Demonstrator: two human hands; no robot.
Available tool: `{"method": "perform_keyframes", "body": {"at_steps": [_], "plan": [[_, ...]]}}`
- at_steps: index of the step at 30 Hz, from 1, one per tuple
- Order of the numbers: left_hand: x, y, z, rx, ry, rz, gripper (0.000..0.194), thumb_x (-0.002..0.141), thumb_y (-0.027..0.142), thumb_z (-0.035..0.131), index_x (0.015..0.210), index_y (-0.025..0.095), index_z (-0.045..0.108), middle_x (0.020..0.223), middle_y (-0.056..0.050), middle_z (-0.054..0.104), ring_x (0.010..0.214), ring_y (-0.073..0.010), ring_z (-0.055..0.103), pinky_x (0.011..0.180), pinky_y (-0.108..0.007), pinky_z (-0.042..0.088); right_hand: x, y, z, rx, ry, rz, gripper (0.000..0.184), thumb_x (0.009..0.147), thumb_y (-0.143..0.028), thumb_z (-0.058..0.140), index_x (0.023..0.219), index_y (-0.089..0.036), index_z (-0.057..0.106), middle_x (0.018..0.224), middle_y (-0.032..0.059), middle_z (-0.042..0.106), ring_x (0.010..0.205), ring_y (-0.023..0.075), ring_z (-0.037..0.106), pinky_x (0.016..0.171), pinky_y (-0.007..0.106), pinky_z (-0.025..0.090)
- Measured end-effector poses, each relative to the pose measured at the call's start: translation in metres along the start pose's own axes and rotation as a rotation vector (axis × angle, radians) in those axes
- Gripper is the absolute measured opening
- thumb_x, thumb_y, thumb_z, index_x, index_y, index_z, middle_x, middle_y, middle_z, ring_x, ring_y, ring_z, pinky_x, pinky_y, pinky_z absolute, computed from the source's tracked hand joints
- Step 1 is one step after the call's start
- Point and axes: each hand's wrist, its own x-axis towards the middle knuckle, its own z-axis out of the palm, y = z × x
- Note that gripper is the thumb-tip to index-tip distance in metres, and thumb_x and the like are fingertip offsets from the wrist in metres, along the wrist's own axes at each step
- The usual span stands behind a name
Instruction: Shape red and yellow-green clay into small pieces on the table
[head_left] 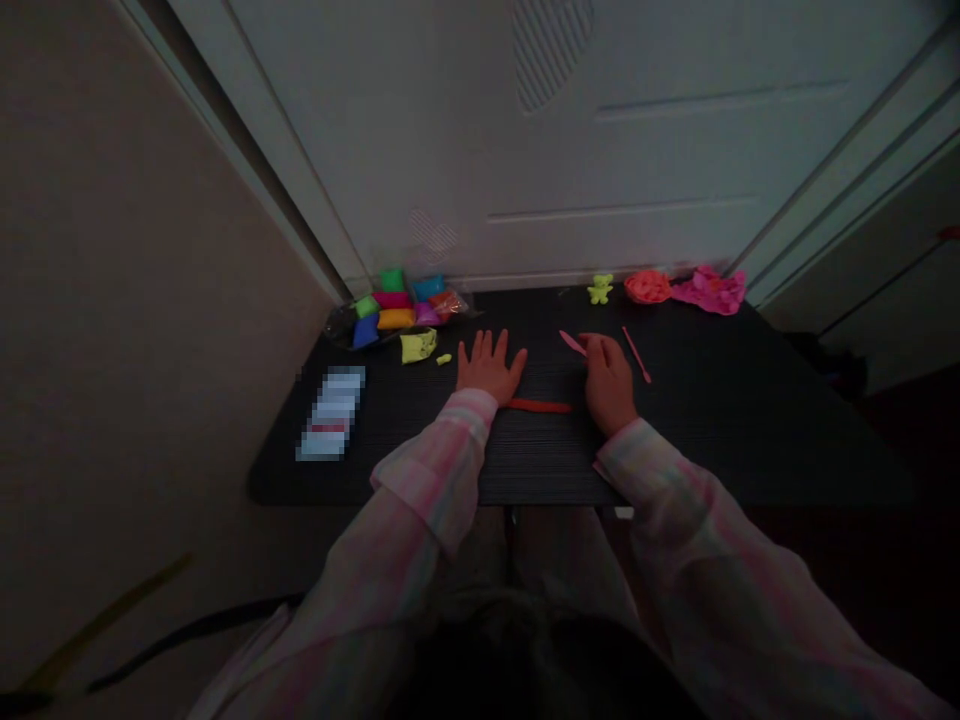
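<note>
My left hand lies palm down on the dark table, fingers spread. A thin red-orange strip of modelling clay runs to the right from beside its wrist. My right hand is closed around a pink clay knife, whose blade points up and left; the rest is hidden in the fingers. Just right of that hand, a second slim pink clay tool rests on the table. A small yellow piece of clay and a yellow clay packet lie left of my left hand.
Colourful clay packets are heaped at the back left of the table. A blurred-out phone-like rectangle lies at left. Along the back right are a yellow bear figure, an orange-red clay piece and a crumpled pink piece.
</note>
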Motion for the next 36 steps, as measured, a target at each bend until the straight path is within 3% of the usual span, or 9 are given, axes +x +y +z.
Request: {"method": "perform_keyframes", "body": {"at_steps": [3,6,9,13,19,24,28,32,36], "plan": [[0.006,-0.005,-0.010,-0.118,-0.065,-0.034,0.060,0.079,0.054,0.011,0.127,0.021,0.025,0.134,-0.006,0.028,0.125,-0.0208,0.018,0.100,-0.046,0.012,0.000,0.001,-0.001,-0.008,0.012,0.033,0.037,0.080,-0.042,0.030,0.085,-0.016,0.056,0.088,0.0057,0.056,0.085,0.0162,0.049,0.077,0.033,0.037],[0.013,-0.018,-0.030,-0.243,-0.102,0.001,0.053,0.085,0.038,0.002,0.127,0.017,0.027,0.132,-0.004,0.034,0.122,-0.0136,0.027,0.099,-0.034,0.023,0.000,-0.001,-0.001,0.002,0.017,0.053,0.038,0.080,-0.041,0.030,0.085,-0.015,0.057,0.087,0.0062,0.056,0.085,0.0162,0.050,0.078,0.032,0.037],[0.013,-0.029,-0.044,-0.236,-0.025,0.065,0.051,0.086,0.034,0.003,0.127,0.014,0.025,0.132,-0.003,0.032,0.122,-0.0106,0.026,0.101,-0.028,0.020,0.000,-0.004,-0.001,0.008,0.004,0.040,0.037,0.080,-0.041,0.030,0.083,-0.016,0.057,0.086,0.0056,0.056,0.083,0.0158,0.049,0.076,0.031,0.037],[0.004,-0.031,-0.034,-0.068,0.054,0.172,0.049,0.085,0.039,0.016,0.127,0.016,0.027,0.131,-0.004,0.035,0.124,-0.0170,0.022,0.103,-0.037,0.013,-0.001,-0.004,0.000,-0.002,-0.009,0.023,0.036,0.080,-0.040,0.030,0.083,-0.016,0.056,0.085,0.0050,0.056,0.082,0.0151,0.049,0.076,0.031,0.037],[0.000,-0.031,-0.008,0.034,0.012,0.212,0.052,0.084,0.043,0.012,0.128,0.018,0.023,0.132,-0.006,0.032,0.124,-0.0187,0.020,0.101,-0.040,0.015,-0.003,-0.002,0.002,-0.010,-0.041,-0.025,0.035,0.081,-0.039,0.030,0.086,-0.016,0.056,0.089,0.0060,0.057,0.083,0.0148,0.050,0.075,0.031,0.038],[0.002,-0.031,-0.006,-0.066,0.003,0.189,0.056,0.082,0.047,0.019,0.129,0.017,0.020,0.132,-0.008,0.032,0.125,-0.0200,0.019,0.101,-0.041,0.014,-0.005,-0.001,0.002,-0.029,-0.039,-0.041,0.036,0.081,-0.042,0.031,0.087,-0.016,0.056,0.090,0.0064,0.058,0.086,0.0157,0.051,0.078,0.032,0.038],[0.002,-0.034,-0.016,-0.306,0.062,0.118,0.049,0.083,0.039,0.026,0.126,0.016,0.030,0.129,-0.008,0.037,0.123,-0.0182,0.025,0.101,-0.037,0.019,-0.007,-0.001,0.000,-0.058,-0.111,-0.044,0.035,0.079,-0.042,0.033,0.084,-0.016,0.056,0.085,0.0066,0.058,0.082,0.0166,0.052,0.074,0.031,0.039],[0.002,-0.059,-0.040,-0.364,0.154,0.069,0.044,0.086,0.029,0.015,0.119,0.014,0.040,0.121,-0.008,0.047,0.112,-0.0129,0.042,0.093,-0.028,0.034,-0.009,-0.003,0.001,-0.120,-0.311,-0.150,0.027,0.078,-0.036,0.039,0.080,-0.016,0.057,0.081,0.0063,0.059,0.078,0.0168,0.054,0.071,0.030,0.041],[-0.004,-0.094,-0.058,-0.301,0.111,0.077,0.033,0.080,0.025,0.035,0.105,0.014,0.053,0.108,-0.008,0.057,0.099,-0.0159,0.052,0.086,-0.029,0.040,-0.011,-0.004,0.001,-0.161,-0.371,-0.195,0.022,0.078,-0.031,0.040,0.079,-0.017,0.056,0.081,0.0057,0.058,0.077,0.0164,0.054,0.070,0.030,0.042]]}}
